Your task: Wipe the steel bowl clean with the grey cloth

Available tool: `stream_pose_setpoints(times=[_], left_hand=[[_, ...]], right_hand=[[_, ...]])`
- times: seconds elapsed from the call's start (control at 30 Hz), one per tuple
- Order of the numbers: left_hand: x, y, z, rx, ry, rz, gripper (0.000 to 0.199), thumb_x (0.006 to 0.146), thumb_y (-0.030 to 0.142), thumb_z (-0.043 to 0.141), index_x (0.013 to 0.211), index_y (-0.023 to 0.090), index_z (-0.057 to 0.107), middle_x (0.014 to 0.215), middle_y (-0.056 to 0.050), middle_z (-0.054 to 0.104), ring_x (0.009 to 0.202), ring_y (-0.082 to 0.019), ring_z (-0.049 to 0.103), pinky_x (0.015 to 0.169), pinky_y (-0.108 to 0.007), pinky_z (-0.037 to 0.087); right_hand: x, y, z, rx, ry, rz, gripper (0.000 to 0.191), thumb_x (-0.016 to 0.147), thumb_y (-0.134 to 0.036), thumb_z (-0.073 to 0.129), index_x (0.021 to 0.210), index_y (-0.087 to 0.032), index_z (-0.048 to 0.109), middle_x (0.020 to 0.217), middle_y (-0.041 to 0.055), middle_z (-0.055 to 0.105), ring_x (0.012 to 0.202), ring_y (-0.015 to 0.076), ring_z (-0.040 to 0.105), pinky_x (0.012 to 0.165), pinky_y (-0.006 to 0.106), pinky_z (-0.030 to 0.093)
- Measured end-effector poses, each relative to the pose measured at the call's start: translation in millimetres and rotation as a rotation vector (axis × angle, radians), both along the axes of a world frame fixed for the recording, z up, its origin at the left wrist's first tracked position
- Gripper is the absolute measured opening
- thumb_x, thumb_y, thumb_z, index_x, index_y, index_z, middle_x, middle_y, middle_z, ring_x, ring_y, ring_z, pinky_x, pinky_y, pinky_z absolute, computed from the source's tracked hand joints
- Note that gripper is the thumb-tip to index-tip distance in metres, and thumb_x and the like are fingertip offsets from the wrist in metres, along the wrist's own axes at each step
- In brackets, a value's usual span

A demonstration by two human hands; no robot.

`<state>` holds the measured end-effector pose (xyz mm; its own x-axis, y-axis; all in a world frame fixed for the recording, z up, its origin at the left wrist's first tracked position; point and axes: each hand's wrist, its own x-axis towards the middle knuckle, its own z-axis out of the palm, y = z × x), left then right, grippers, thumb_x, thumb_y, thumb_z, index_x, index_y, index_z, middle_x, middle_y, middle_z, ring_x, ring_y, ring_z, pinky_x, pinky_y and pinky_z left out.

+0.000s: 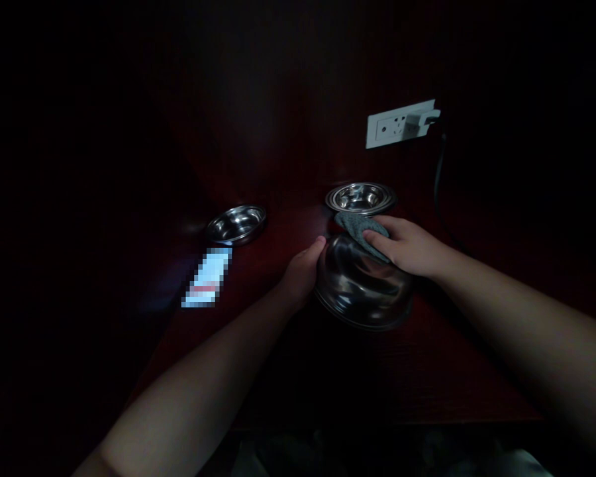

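Note:
A shiny metal bowl [365, 291] is tipped with its rounded outside facing up and its rim toward me. My left hand [302, 268] grips it at the left side, thumb along the metal and the other fingers hidden. My right hand [407, 245] is closed on a grey-green cloth [360, 232], which lies against the bowl's upper outside. Just behind the cloth sit several nested metal bowls [360, 197], open side up. Another metal bowl [237, 224] rests upright, farther left.
A lit, pixelated screen [208, 278] lies on the dark red table [278, 344] in front of the left bowl. On the back wall a white power socket [400, 124] holds a plug, its black cable [438, 179] hanging down at the right. The surroundings are very dark.

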<state>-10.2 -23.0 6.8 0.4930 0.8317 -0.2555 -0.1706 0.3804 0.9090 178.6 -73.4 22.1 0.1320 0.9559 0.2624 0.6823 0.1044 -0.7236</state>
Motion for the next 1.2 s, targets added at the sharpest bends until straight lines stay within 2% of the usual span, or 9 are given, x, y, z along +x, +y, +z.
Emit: stream_pose_setpoints(times=[1.2], left_hand=[[-0.9, 2.3, -2.6, 0.004, 0.009, -0.004, 0.037, 0.084, 0.05, 0.059, 0.081, 0.015, 0.072, 0.078, -0.01, 0.074, 0.079, -0.022, 0.069, 0.081, -0.034, 0.049]], right_hand=[[-1.6, -0.2, 1.1, -0.006, 0.036, 0.006, 0.025, 0.088, -0.04, 0.05, 0.091, -0.019, 0.063, 0.085, 0.0063, 0.069, 0.074, 0.0214, 0.063, 0.067, 0.033, 0.048]])
